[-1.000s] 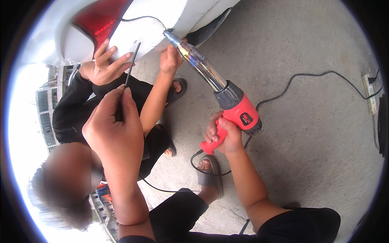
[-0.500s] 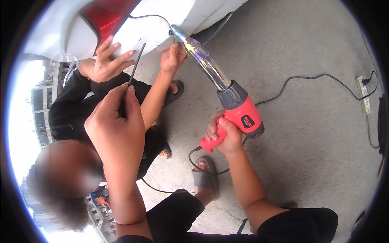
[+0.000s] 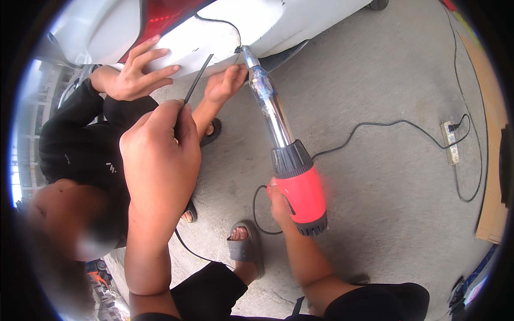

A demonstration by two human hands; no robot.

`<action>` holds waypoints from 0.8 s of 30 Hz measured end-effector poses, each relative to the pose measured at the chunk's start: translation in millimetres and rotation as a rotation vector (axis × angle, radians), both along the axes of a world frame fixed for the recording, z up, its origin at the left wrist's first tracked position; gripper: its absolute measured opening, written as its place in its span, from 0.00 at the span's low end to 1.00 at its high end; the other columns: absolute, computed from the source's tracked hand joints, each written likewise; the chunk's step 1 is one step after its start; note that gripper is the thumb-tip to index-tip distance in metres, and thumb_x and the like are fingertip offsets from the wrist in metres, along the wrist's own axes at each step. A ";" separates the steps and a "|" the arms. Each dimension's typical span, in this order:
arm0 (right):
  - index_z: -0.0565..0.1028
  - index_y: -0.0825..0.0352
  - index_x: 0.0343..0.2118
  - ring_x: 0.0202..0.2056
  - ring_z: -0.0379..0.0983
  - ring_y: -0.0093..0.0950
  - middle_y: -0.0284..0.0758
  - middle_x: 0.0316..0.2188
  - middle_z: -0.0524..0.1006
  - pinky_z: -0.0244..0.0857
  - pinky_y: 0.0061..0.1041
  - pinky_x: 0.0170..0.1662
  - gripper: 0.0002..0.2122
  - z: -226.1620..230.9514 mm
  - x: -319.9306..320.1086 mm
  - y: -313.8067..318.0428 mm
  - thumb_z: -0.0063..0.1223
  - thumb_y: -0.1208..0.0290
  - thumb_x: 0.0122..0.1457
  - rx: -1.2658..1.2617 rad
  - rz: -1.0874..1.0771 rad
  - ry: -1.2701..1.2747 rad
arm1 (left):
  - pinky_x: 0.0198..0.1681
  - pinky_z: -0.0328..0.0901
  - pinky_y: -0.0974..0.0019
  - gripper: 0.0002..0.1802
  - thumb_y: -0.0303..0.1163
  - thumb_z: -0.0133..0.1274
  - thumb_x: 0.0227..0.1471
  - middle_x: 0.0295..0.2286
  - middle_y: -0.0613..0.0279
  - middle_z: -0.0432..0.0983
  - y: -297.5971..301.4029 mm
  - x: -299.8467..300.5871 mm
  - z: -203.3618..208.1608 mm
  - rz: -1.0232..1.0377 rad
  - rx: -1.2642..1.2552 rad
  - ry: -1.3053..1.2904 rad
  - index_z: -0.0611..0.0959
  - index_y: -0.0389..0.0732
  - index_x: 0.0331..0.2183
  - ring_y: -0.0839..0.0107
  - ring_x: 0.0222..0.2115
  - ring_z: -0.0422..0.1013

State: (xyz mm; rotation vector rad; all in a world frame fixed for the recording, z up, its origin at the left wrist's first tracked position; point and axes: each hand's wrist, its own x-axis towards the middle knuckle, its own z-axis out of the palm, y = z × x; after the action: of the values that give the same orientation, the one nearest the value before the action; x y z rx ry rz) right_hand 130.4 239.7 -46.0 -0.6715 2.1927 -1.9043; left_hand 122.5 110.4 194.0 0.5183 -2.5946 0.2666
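Note:
My left hand (image 3: 160, 144) pinches a thin dark rod (image 3: 198, 78), which slants up toward a white car bumper (image 3: 267, 24). My right hand (image 3: 279, 206) is closed round the handle of a red heat gun (image 3: 303, 195), the grip mostly hidden behind the gun's body. Its long metal nozzle (image 3: 274, 115) points up, and the tip is at a dark spot on the bumper's lower edge, where a thin black line (image 3: 219, 21) ends. The rod's free end stands apart from the nozzle.
A crouching person in black rests one hand (image 3: 140, 72) near the red tail light (image 3: 166, 18); the other hand (image 3: 220, 87) is at the bumper's lower edge, beside the nozzle. A black cord (image 3: 369, 123) runs over the concrete to a power strip (image 3: 450, 143). Cardboard (image 3: 492, 198) stands at right.
The heat gun has turned more upright, with its body lower and further left in view. My left hand and the rod sit slightly further right. The whole view has shifted.

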 end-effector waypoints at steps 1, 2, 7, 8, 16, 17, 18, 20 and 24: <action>0.74 0.68 0.51 0.45 0.77 0.42 0.46 0.45 0.78 0.71 0.39 0.45 0.16 7.1 -1.7 2.1 0.56 0.71 0.62 0.061 -0.003 0.054 | 0.24 0.66 0.59 0.04 0.22 0.59 0.52 0.20 0.47 0.75 -1.1 0.3 -1.4 -0.019 0.010 0.036 0.82 0.31 0.28 0.53 0.19 0.73; 0.73 0.68 0.55 0.48 0.76 0.41 0.46 0.49 0.77 0.71 0.39 0.48 0.18 14.2 -3.2 4.5 0.54 0.70 0.63 0.142 -0.006 0.138 | 0.23 0.65 0.57 0.04 0.21 0.58 0.51 0.18 0.47 0.73 -1.8 1.0 -2.1 -0.045 0.014 0.064 0.80 0.32 0.26 0.51 0.18 0.72; 0.68 0.70 0.59 0.52 0.73 0.40 0.47 0.53 0.73 0.69 0.38 0.53 0.19 24.3 -8.4 1.2 0.48 0.69 0.66 0.065 0.021 0.086 | 0.23 0.66 0.56 0.04 0.21 0.57 0.51 0.18 0.46 0.73 -7.3 6.6 -3.6 -0.066 0.047 0.061 0.80 0.32 0.25 0.50 0.19 0.72; 0.67 0.70 0.59 0.52 0.73 0.40 0.47 0.54 0.73 0.68 0.37 0.54 0.20 20.6 -8.0 -1.2 0.47 0.69 0.66 -0.005 0.040 0.033 | 0.23 0.66 0.56 0.04 0.21 0.57 0.51 0.18 0.46 0.73 -8.3 7.6 -3.9 -0.078 0.040 0.063 0.80 0.32 0.25 0.50 0.19 0.72; 0.59 0.73 0.65 0.59 0.68 0.38 0.48 0.61 0.67 0.64 0.35 0.61 0.23 -18.1 2.1 -19.6 0.37 0.69 0.71 -0.695 0.284 -0.719 | 0.23 0.66 0.56 0.05 0.22 0.57 0.52 0.17 0.47 0.73 -11.3 10.7 -5.5 -0.072 0.105 0.070 0.79 0.33 0.25 0.49 0.19 0.72; 0.58 0.73 0.66 0.59 0.67 0.38 0.49 0.62 0.66 0.64 0.35 0.62 0.23 -20.6 2.7 -20.9 0.35 0.69 0.71 -0.736 0.303 -0.786 | 0.23 0.66 0.56 0.05 0.22 0.57 0.52 0.17 0.47 0.73 -11.6 10.7 -5.2 -0.082 0.106 0.073 0.79 0.33 0.25 0.49 0.19 0.72; 0.58 0.73 0.66 0.60 0.67 0.38 0.49 0.63 0.65 0.63 0.34 0.62 0.23 -22.9 3.2 -21.3 0.34 0.69 0.72 -0.724 0.305 -0.789 | 0.23 0.66 0.56 0.06 0.22 0.57 0.52 0.17 0.47 0.73 -11.8 10.8 -4.8 -0.080 0.109 0.070 0.79 0.33 0.25 0.49 0.18 0.72; 0.57 0.74 0.67 0.61 0.66 0.37 0.49 0.64 0.65 0.63 0.34 0.63 0.24 -27.2 4.3 -22.7 0.33 0.68 0.72 -0.708 0.290 -0.800 | 0.23 0.66 0.56 0.06 0.22 0.57 0.52 0.17 0.47 0.73 -12.2 10.9 -4.0 -0.093 0.095 0.067 0.79 0.33 0.24 0.49 0.18 0.72; 0.59 0.72 0.66 0.59 0.68 0.35 0.47 0.61 0.67 0.65 0.33 0.62 0.23 -36.8 8.1 -24.1 0.37 0.66 0.72 -1.408 0.268 -1.230 | 0.23 0.66 0.56 0.06 0.22 0.57 0.52 0.17 0.48 0.73 -11.8 11.5 -3.8 -0.079 0.107 0.073 0.78 0.33 0.24 0.50 0.18 0.72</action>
State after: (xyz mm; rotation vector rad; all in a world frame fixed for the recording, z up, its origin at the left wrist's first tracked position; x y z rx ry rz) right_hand 138.5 215.7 -82.8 0.1830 -0.0591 -2.3728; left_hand 133.9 98.6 190.2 0.4519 -2.5610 0.0816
